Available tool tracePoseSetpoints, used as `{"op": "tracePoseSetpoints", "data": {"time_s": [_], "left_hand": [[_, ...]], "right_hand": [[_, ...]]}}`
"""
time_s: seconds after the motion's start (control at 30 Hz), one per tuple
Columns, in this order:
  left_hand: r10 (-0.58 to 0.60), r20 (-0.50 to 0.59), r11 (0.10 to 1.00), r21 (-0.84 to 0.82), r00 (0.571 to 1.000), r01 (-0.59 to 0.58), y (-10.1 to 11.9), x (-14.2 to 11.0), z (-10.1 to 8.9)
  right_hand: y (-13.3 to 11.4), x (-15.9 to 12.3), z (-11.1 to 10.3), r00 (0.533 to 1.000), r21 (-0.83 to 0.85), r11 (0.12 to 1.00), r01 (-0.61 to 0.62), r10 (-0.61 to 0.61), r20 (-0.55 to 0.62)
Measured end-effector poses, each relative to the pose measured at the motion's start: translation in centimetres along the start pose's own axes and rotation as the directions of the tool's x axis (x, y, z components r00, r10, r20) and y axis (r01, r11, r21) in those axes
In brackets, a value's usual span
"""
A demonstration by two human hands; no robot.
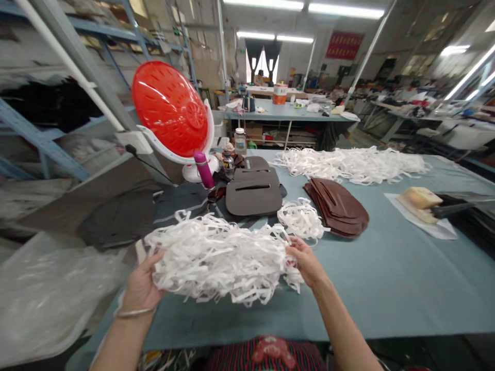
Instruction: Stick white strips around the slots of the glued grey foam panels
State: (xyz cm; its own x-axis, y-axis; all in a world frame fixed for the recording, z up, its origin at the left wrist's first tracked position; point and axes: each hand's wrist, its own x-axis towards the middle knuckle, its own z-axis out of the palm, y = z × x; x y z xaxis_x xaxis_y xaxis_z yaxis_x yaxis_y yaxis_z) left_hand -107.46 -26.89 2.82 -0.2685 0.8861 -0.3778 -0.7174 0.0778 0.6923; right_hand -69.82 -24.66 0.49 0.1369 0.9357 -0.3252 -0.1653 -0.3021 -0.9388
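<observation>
One white strip bundle (220, 257) stretches sideways, left hand (145, 281) and right hand (307, 262) grasping its ends.

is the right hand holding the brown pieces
No, the right hand grips the bundle of white strips, while the brown pieces lie on the table.

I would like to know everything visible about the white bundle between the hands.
The white bundle is a loose tangle of narrow, flat strips, apparently fabric tape, with loops and ends sticking out. It stretches sideways between the left hand, gripping its left end, and the right hand, pinching strips at its right end. Below is the table; whether they touch is hidden.
</observation>
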Motion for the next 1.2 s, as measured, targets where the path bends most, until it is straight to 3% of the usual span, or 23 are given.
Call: {"op": "tracePoseSetpoints", "data": {"time_s": [0.1,0.17,0.3,0.4,0.53,0.6,0.67,0.8,0.9,1.1,1.2], "left_hand": [[0.016,0.082,0.988,0.152,0.996,-0.028,-1.3,-1.0,1.1],[-0.006,0.131,0.979,0.202,0.991,-0.02,-2.8,-2.1,2.6],[-0.023,0.25,0.976,0.215,0.968,-0.032,-5.8,-4.5,6.1],[-0.071,0.223,0.978,0.207,0.972,0.024,-5.2,-4.9,6.0],[-0.019,0.045,0.997,0.073,0.999,0.015,-1.3,-3.1,2.7],[-0.007,0.027,0.999,0.054,1.0,0.006,-0.5,-2.6,1.9],[-0.044,0.083,0.989,0.141,0.996,0.032,-1.4,-2.9,2.5],[-0.121,0.242,0.924,0.382,0.963,0.02,-5.4,-4.1,5.6],[-0.077,0.297,0.923,0.381,0.952,-0.044,-7.1,-4.5,7.0],[-0.157,0.351,0.96,0.273,0.923,0.059,-6.8,-4.5,7.1],[-0.226,0.248,0.961,0.213,0.942,0.174,-5.4,-3.9,5.7]], "right_hand": [[-0.7,-0.5,0.6,0.982,-0.139,0.981,0.138,-0.153,-0.109],[-1.1,-1.5,2.8,0.96,-0.196,0.953,0.232,-0.256,-0.111],[-1.3,-4.2,9.9,0.936,-0.184,0.919,0.347,-0.327,0.134],[-1.0,-4.6,12.4,0.922,-0.083,0.941,0.328,-0.3,0.245],[-0.4,-2.8,9.9,0.96,-0.032,0.972,0.235,-0.227,0.165],[-0.1,-2.1,8.7,0.97,0.01,0.981,0.194,-0.193,0.149],[0.1,-2.1,8.8,0.966,0.056,0.982,0.179,-0.186,0.178],[0.6,-3.5,10.9,0.952,0.13,0.981,0.145,-0.174,0.251],[1.0,-4.0,11.7,0.953,0.154,0.982,0.108,-0.146,0.265],[1.3,-2.9,11.1,0.985,0.161,0.986,0.037,-0.064,0.163],[1.0,-2.1,9.0,0.989,0.162,0.987,-0.009,-0.015,0.147]]}}
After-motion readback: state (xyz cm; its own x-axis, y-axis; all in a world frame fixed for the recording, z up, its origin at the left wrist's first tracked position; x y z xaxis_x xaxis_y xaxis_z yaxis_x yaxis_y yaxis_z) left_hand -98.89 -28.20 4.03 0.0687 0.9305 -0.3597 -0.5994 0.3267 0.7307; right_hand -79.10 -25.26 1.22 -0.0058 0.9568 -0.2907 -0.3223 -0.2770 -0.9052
